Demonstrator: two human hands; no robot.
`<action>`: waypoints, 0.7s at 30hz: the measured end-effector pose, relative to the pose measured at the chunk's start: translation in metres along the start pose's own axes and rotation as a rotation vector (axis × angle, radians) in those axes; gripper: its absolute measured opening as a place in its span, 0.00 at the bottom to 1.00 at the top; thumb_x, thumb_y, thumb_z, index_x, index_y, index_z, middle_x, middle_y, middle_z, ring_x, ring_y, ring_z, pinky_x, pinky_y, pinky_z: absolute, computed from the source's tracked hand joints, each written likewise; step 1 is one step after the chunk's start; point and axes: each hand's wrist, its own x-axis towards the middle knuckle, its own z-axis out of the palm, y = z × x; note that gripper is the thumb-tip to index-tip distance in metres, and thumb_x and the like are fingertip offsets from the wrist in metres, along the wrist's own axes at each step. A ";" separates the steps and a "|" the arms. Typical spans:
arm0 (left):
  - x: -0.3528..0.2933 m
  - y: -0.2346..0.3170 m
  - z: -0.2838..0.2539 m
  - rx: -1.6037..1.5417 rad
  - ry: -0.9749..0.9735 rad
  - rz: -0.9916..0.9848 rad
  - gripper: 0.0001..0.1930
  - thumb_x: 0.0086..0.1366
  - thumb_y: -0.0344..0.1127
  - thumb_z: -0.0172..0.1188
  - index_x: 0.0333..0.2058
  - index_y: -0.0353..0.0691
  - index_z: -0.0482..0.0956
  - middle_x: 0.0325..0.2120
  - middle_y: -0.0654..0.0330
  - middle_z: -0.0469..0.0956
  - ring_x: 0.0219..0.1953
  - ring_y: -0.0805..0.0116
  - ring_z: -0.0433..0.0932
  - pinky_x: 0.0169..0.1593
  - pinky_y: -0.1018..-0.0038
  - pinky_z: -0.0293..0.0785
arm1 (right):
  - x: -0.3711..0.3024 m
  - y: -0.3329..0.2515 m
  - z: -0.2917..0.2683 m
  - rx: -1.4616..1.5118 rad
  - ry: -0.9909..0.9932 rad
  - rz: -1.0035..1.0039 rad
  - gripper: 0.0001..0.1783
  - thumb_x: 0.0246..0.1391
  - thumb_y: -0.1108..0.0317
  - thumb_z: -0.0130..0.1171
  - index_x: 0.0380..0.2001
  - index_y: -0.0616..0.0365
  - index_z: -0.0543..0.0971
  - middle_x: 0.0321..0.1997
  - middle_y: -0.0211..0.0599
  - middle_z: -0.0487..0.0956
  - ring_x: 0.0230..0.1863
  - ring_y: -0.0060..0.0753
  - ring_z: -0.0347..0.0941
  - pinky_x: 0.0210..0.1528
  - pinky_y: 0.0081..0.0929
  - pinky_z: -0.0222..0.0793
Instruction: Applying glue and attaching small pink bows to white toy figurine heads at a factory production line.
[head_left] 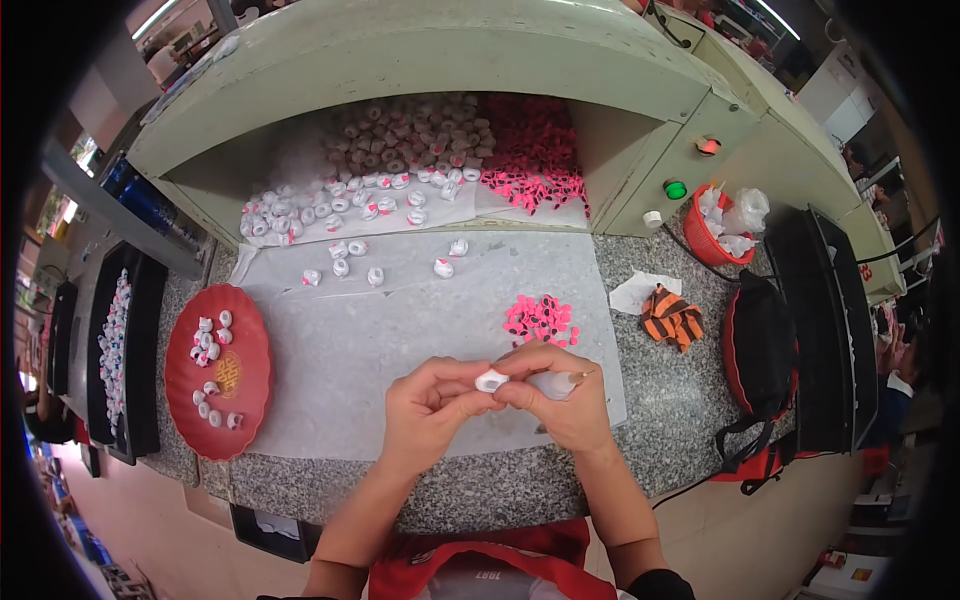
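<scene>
Over the paper-covered bench, my left hand point(428, 408) and my right hand point(572, 405) meet at a small white ring-shaped piece point(490, 381) with a hollow centre. Fingers and thumbs of both hands pinch it from either side. A whitish translucent bottle-like object point(552, 385) with a thin tip also rests in my right hand, partly covered by the fingers. Just beyond my right hand lies a pile of small pink pieces with dark marks point(541, 320). Farther off, several loose white pieces with pink spots point(375, 277) are scattered on the paper sheet point(330, 380).
A red scalloped tray point(178, 385) at left holds white pieces. Heaps of white pieces point(400, 140) and pink pieces point(530, 150) fill the pale green booth point(430, 50). At right are a striped cloth point(672, 318), a red basket point(697, 235) and a black bag point(765, 345).
</scene>
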 end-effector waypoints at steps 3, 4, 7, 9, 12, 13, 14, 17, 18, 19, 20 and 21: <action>-0.002 0.000 -0.001 0.044 -0.012 -0.013 0.15 0.52 0.17 0.56 0.39 0.28 0.68 0.30 0.51 0.76 0.32 0.66 0.78 0.34 0.78 0.76 | 0.001 0.000 0.000 0.131 -0.010 0.097 0.12 0.40 0.79 0.61 0.31 0.65 0.74 0.31 0.40 0.75 0.27 0.23 0.71 0.27 0.18 0.68; -0.002 0.000 0.001 0.036 0.021 -0.002 0.13 0.52 0.18 0.56 0.38 0.28 0.68 0.30 0.51 0.76 0.32 0.67 0.78 0.34 0.78 0.76 | 0.002 0.000 0.000 0.168 0.015 0.154 0.11 0.40 0.79 0.61 0.31 0.65 0.74 0.30 0.41 0.76 0.26 0.23 0.71 0.26 0.18 0.68; -0.001 0.003 0.001 0.057 0.044 -0.022 0.12 0.52 0.18 0.56 0.37 0.29 0.69 0.30 0.51 0.76 0.31 0.67 0.78 0.33 0.78 0.76 | 0.001 0.004 0.001 0.117 -0.024 0.179 0.09 0.43 0.76 0.60 0.31 0.63 0.74 0.30 0.35 0.76 0.27 0.20 0.71 0.27 0.15 0.67; 0.000 0.003 0.001 0.086 0.039 -0.057 0.12 0.52 0.18 0.56 0.37 0.29 0.69 0.30 0.52 0.76 0.32 0.67 0.78 0.33 0.78 0.76 | 0.003 0.010 -0.002 0.177 -0.022 0.177 0.09 0.44 0.76 0.60 0.31 0.63 0.74 0.29 0.35 0.76 0.27 0.19 0.71 0.26 0.14 0.67; -0.001 0.005 -0.001 0.048 0.096 -0.037 0.12 0.52 0.19 0.57 0.36 0.30 0.69 0.30 0.52 0.76 0.29 0.67 0.78 0.30 0.81 0.73 | 0.005 0.007 0.007 0.228 -0.005 0.224 0.08 0.44 0.75 0.59 0.31 0.63 0.74 0.28 0.34 0.76 0.26 0.19 0.71 0.25 0.14 0.67; 0.002 0.009 -0.002 0.048 0.095 -0.077 0.12 0.52 0.20 0.57 0.37 0.30 0.70 0.29 0.53 0.76 0.29 0.68 0.78 0.30 0.81 0.73 | 0.007 0.005 0.010 0.214 0.012 0.265 0.08 0.44 0.75 0.59 0.31 0.63 0.74 0.27 0.34 0.76 0.26 0.19 0.71 0.25 0.14 0.67; 0.003 0.013 -0.004 0.048 0.096 -0.117 0.12 0.52 0.20 0.57 0.37 0.30 0.70 0.29 0.54 0.76 0.29 0.69 0.78 0.30 0.82 0.73 | 0.007 0.008 0.012 0.212 -0.008 0.261 0.08 0.44 0.75 0.59 0.31 0.63 0.74 0.27 0.34 0.76 0.26 0.19 0.71 0.25 0.14 0.67; -0.001 0.012 -0.015 0.089 0.084 -0.198 0.12 0.51 0.20 0.57 0.36 0.31 0.71 0.28 0.55 0.77 0.29 0.71 0.77 0.31 0.82 0.73 | 0.003 0.019 0.019 0.214 -0.006 0.230 0.08 0.45 0.74 0.60 0.31 0.62 0.75 0.28 0.35 0.76 0.26 0.19 0.71 0.24 0.13 0.66; -0.004 0.011 -0.021 0.095 0.103 -0.184 0.12 0.51 0.20 0.57 0.36 0.31 0.71 0.28 0.55 0.77 0.29 0.71 0.77 0.31 0.82 0.73 | 0.003 0.021 0.025 0.151 0.012 0.270 0.08 0.44 0.75 0.59 0.31 0.62 0.74 0.29 0.38 0.77 0.25 0.20 0.71 0.24 0.15 0.67; -0.009 0.011 -0.030 0.190 0.135 -0.155 0.11 0.51 0.20 0.58 0.36 0.31 0.72 0.28 0.56 0.77 0.30 0.72 0.77 0.32 0.82 0.72 | 0.002 0.023 0.030 0.090 0.036 0.309 0.09 0.43 0.76 0.58 0.31 0.63 0.73 0.31 0.41 0.77 0.24 0.21 0.71 0.23 0.17 0.67; -0.014 0.013 -0.041 0.281 0.163 -0.134 0.10 0.51 0.21 0.58 0.35 0.31 0.72 0.28 0.56 0.77 0.31 0.74 0.76 0.33 0.82 0.72 | 0.000 0.023 0.036 0.096 0.028 0.310 0.09 0.43 0.76 0.58 0.31 0.63 0.73 0.31 0.41 0.77 0.24 0.21 0.71 0.23 0.17 0.67; -0.018 0.020 -0.057 0.451 0.290 -0.067 0.10 0.52 0.20 0.57 0.35 0.31 0.73 0.28 0.58 0.77 0.31 0.75 0.76 0.33 0.82 0.71 | -0.002 0.023 0.042 0.066 0.033 0.332 0.10 0.44 0.76 0.58 0.32 0.63 0.73 0.32 0.41 0.77 0.25 0.21 0.72 0.23 0.16 0.67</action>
